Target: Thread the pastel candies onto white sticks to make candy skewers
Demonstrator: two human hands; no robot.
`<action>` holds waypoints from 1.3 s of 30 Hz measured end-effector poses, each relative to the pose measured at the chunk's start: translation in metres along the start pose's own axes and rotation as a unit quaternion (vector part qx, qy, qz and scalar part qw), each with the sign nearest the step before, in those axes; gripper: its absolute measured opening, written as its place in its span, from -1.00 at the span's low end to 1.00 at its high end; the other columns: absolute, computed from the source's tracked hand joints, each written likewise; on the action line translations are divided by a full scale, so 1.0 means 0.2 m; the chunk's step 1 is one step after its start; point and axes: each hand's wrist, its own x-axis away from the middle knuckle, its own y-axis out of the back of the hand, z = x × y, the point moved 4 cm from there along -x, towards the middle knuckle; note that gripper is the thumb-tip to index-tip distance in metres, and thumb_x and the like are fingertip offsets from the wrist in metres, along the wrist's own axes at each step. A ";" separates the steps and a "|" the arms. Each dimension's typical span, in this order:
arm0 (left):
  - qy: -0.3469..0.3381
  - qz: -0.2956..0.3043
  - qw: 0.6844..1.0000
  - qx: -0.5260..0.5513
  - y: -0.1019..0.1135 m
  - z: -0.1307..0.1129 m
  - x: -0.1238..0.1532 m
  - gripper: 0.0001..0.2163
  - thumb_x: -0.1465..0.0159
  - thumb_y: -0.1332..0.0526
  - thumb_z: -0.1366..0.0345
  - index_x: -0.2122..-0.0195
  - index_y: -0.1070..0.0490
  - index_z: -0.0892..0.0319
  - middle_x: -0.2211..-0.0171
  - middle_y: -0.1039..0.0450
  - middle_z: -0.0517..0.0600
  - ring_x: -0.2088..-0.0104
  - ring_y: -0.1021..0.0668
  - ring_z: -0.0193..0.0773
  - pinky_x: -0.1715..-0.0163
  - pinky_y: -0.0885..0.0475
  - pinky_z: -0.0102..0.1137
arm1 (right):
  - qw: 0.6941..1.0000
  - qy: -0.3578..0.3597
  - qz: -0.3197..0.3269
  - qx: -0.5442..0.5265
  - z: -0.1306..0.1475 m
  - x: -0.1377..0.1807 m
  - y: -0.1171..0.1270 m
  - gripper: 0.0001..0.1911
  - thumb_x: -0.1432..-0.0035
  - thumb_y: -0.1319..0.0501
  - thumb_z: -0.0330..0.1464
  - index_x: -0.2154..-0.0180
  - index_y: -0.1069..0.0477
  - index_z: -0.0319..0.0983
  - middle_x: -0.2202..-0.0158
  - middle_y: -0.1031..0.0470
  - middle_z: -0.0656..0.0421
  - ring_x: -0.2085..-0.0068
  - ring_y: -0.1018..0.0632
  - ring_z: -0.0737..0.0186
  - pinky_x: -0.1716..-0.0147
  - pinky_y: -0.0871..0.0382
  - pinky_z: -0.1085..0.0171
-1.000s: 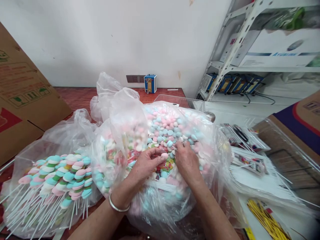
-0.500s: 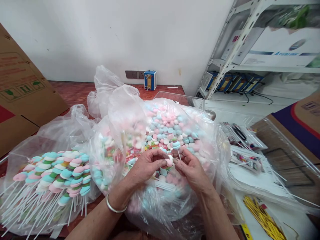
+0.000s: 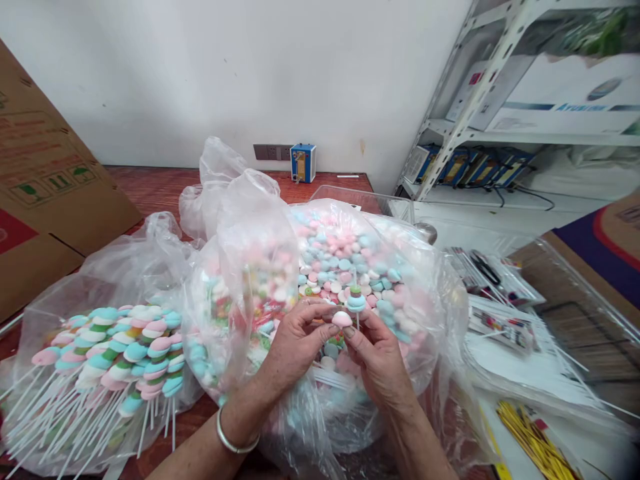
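My left hand [image 3: 309, 331] is closed, its thumb and fingers pinching a pink candy piece [image 3: 342, 319]. My right hand [image 3: 373, 343] is closed around the white stick of a candy skewer [image 3: 356, 303], which stands upright with blue and green pieces threaded on it. The right thumb also touches the pink piece's lower side. Both hands are above an open clear plastic bag [image 3: 420, 313] of loose pink, blue and white candy pieces [image 3: 345, 250]. Several white sticks [image 3: 330, 377] lie in the bag below the hands.
Finished-looking candy skewers [image 3: 127, 350] lie in a plastic bag at left, beside a cardboard box [image 3: 55, 173]. At right are packets [image 3: 503, 323], gold twist ties [image 3: 537, 440] and another box [image 3: 590, 267]. A blue device [image 3: 303, 163] stands by the wall; shelving [image 3: 480, 87] rises right.
The pink piece has turned, so its domed side now faces up between my hands. The skewer in my right hand is more upright. The view has shifted slightly.
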 end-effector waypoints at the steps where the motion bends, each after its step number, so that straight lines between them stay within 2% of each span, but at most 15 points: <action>1: 0.005 -0.009 1.000 0.027 0.00 0.01 0.00 -0.82 -0.15 -0.43 0.23 0.24 -0.61 0.14 0.02 -0.53 0.09 0.00 -0.57 -0.11 0.03 -0.52 -0.28 | 1.000 -0.001 -0.002 0.003 0.00 0.00 0.00 -0.70 -0.13 -0.35 -0.16 0.12 -0.54 -0.13 0.22 -0.59 0.15 0.26 -0.54 0.19 0.28 -0.45 0.26; 3: 0.028 -0.020 0.996 0.077 -0.01 0.03 0.02 -0.80 -0.15 -0.43 0.22 0.24 -0.57 0.16 -0.06 -0.52 0.10 -0.05 -0.57 -0.09 0.00 -0.51 -0.26 | 1.000 0.008 -0.001 0.021 0.00 0.00 0.00 -0.68 -0.14 -0.34 -0.16 0.08 -0.54 -0.12 0.19 -0.58 0.15 0.24 -0.54 0.18 0.25 -0.45 0.24; 6: 0.069 -0.038 0.991 0.105 -0.01 0.05 0.03 -0.75 -0.17 -0.43 0.20 0.19 -0.51 0.17 0.10 -0.61 0.06 0.09 -0.63 -0.17 0.06 -0.54 -0.30 | 0.994 0.029 -0.014 0.103 0.04 0.03 0.01 -0.64 -0.22 -0.28 -0.12 0.00 -0.50 -0.13 0.22 -0.56 0.17 0.28 -0.51 0.22 0.28 -0.41 0.29; 9: 0.078 -0.088 0.984 0.133 0.02 0.07 0.01 -0.72 -0.14 -0.44 0.18 0.23 -0.46 0.18 0.26 -0.61 -0.01 0.21 -0.64 -0.25 0.15 -0.56 -0.36 | 0.975 0.005 -0.018 0.222 0.08 0.12 0.03 -0.65 -0.34 -0.13 -0.05 0.19 -0.48 -0.17 0.47 -0.45 0.24 0.47 -0.41 0.28 0.49 -0.27 0.34; 12: 0.069 -0.124 0.978 0.154 0.05 0.07 -0.02 -0.70 -0.12 -0.45 0.16 0.25 -0.43 0.18 0.29 -0.60 -0.02 0.23 -0.65 -0.26 0.14 -0.57 -0.35 | 0.961 -0.046 0.052 0.270 0.09 0.23 0.02 -0.58 -0.38 -0.05 -0.03 0.43 -0.33 -0.14 0.64 -0.32 0.30 0.59 -0.33 0.31 0.56 -0.18 0.34; 15: 0.056 -0.142 0.979 0.138 0.07 0.06 -0.03 -0.72 -0.13 -0.44 0.19 0.26 -0.42 0.18 0.31 -0.60 -0.04 0.24 -0.64 -0.29 0.16 -0.57 -0.38 | 0.956 -0.070 0.087 0.269 0.09 0.29 -0.01 -0.57 -0.38 -0.02 -0.01 0.44 -0.27 -0.13 0.70 -0.22 0.34 0.64 -0.24 0.33 0.61 -0.10 0.34; 19: 0.042 -0.140 0.982 0.118 0.07 0.05 -0.03 -0.77 -0.15 -0.42 0.25 0.26 -0.42 0.18 0.33 -0.59 -0.05 0.28 -0.62 -0.34 0.23 -0.54 -0.46 | 0.953 -0.082 0.119 0.267 0.06 0.30 -0.03 -0.56 -0.38 0.03 0.02 0.39 -0.27 -0.13 0.70 -0.17 0.36 0.66 -0.17 0.34 0.67 -0.02 0.35; 22: 0.041 -0.130 0.984 0.114 0.07 0.04 -0.02 -0.79 -0.15 -0.40 0.28 0.25 -0.44 0.18 0.32 -0.60 -0.04 0.29 -0.62 -0.34 0.25 -0.53 -0.47 | 0.956 -0.096 0.111 0.253 0.05 0.29 -0.04 -0.55 -0.38 0.03 0.03 0.39 -0.24 -0.13 0.70 -0.17 0.36 0.64 -0.18 0.36 0.64 -0.03 0.36; 26: 0.026 -0.103 0.988 0.114 0.06 0.03 -0.01 -0.81 -0.19 -0.37 0.31 0.18 -0.49 0.19 0.24 -0.64 0.01 0.18 -0.64 -0.29 0.15 -0.53 -0.43 | 0.963 -0.154 0.083 0.206 0.07 0.31 -0.06 -0.54 -0.36 -0.02 0.04 0.42 -0.22 -0.15 0.69 -0.16 0.38 0.63 -0.14 0.40 0.60 -0.02 0.37; 30: 0.023 -0.089 0.990 0.106 0.05 0.03 -0.01 -0.83 -0.18 -0.36 0.33 0.19 -0.52 0.19 0.24 -0.65 0.03 0.18 -0.64 -0.27 0.15 -0.53 -0.43 | 0.963 -0.189 0.074 0.175 0.10 0.32 -0.08 -0.54 -0.34 -0.05 0.03 0.44 -0.22 -0.16 0.72 -0.15 0.39 0.64 -0.11 0.42 0.60 0.02 0.37; 35: 0.039 -0.085 0.991 0.098 0.04 0.05 0.00 -0.83 -0.18 -0.37 0.31 0.21 -0.54 0.19 0.26 -0.65 0.03 0.27 -0.65 -0.24 0.32 -0.53 -0.43 | 0.966 -0.179 0.081 0.166 0.09 0.31 -0.09 -0.53 -0.35 -0.04 0.03 0.46 -0.21 -0.16 0.73 -0.16 0.38 0.64 -0.14 0.42 0.59 -0.03 0.38; 39: 0.035 -0.087 0.992 0.089 0.05 0.05 0.00 -0.83 -0.17 -0.37 0.31 0.21 -0.55 0.19 0.27 -0.66 0.03 0.26 -0.66 -0.23 0.29 -0.55 -0.42 | 0.969 -0.171 0.093 0.154 0.07 0.29 -0.10 -0.55 -0.35 -0.05 0.02 0.44 -0.21 -0.16 0.71 -0.13 0.40 0.65 -0.11 0.42 0.64 0.03 0.39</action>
